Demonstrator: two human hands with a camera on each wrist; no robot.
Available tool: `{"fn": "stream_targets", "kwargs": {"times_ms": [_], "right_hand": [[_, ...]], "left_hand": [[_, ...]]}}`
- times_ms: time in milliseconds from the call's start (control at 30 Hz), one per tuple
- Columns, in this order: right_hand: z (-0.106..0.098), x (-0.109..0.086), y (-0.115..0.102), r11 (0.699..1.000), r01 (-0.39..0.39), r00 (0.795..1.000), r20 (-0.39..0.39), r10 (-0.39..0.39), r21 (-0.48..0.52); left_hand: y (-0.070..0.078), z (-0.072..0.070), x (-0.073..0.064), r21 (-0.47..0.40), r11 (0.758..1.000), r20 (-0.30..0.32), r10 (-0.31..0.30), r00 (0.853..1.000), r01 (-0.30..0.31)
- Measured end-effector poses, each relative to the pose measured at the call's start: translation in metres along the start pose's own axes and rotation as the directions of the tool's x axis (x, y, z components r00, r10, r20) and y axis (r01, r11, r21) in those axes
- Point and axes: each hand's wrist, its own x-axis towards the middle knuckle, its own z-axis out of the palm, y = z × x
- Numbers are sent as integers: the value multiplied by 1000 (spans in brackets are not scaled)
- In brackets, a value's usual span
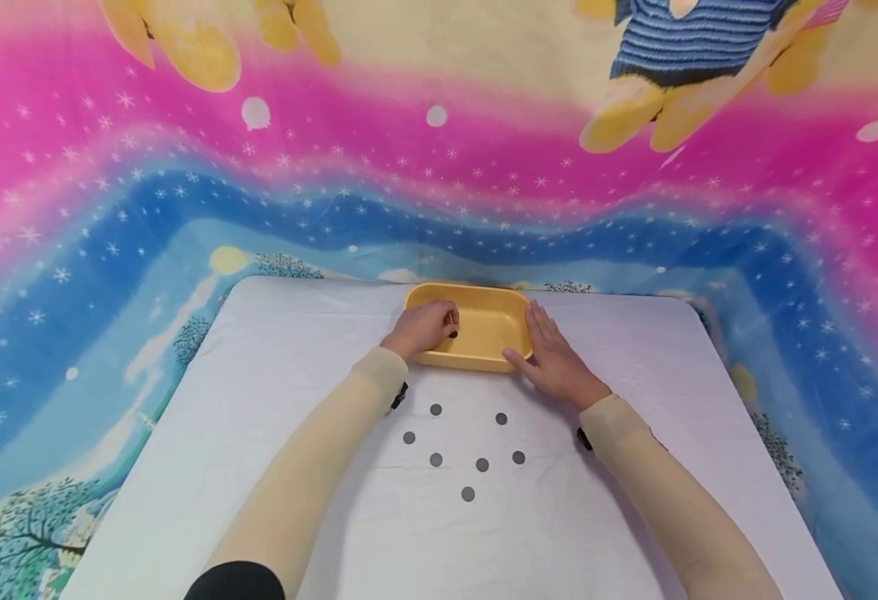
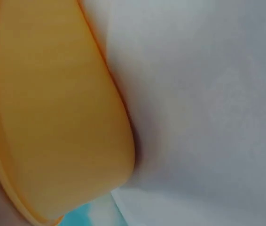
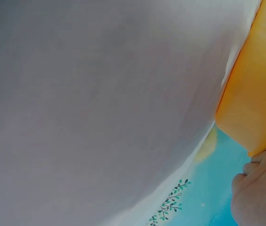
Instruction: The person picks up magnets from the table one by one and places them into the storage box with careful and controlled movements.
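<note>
A yellow rectangular plastic tray [image 1: 495, 325] stands at the table's far edge. My left hand [image 1: 426, 325] reaches over its left near corner with curled fingers and pinches a small dark disc [image 1: 453, 335] low inside the tray. My right hand [image 1: 555, 358] rests against the tray's right end, its fingers straight along the wall and the thumb at the near rim. In the left wrist view the tray's outer wall [image 2: 62, 113] hides most of the left hand. The right wrist view shows the right hand [image 3: 260, 188] beside the tray wall [image 3: 253, 89].
Several flat dark grey discs, among them one disc [image 1: 436, 409] near the tray and another disc [image 1: 468, 494] closer to me, lie scattered on the white-covered table [image 1: 596, 533]. Behind the table hangs a colourful printed cloth [image 1: 439, 183].
</note>
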Motion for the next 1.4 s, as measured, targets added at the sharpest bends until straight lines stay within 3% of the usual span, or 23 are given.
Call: {"fn": "stream_targets", "kwargs": {"times_ms": [300, 667, 1133, 1400], "right_hand": [[1, 1, 0, 1000, 1, 1000, 3, -1, 7], [-1, -2, -2, 1000, 2, 1000, -7, -2, 14], [-2, 0, -3, 1000, -1, 1000, 6, 1, 14], [-1, 0, -4, 1000, 4, 1000, 1, -4, 15]], "left_hand": [[-4, -5, -15, -54, 998, -44, 18, 999, -21], [-1, -18, -46, -50, 986, -121, 152, 981, -159], [1, -25, -90, -24, 966, -151, 252, 956, -259], [-2, -20, -112, -30, 966, -126, 251, 960, -257]]}}
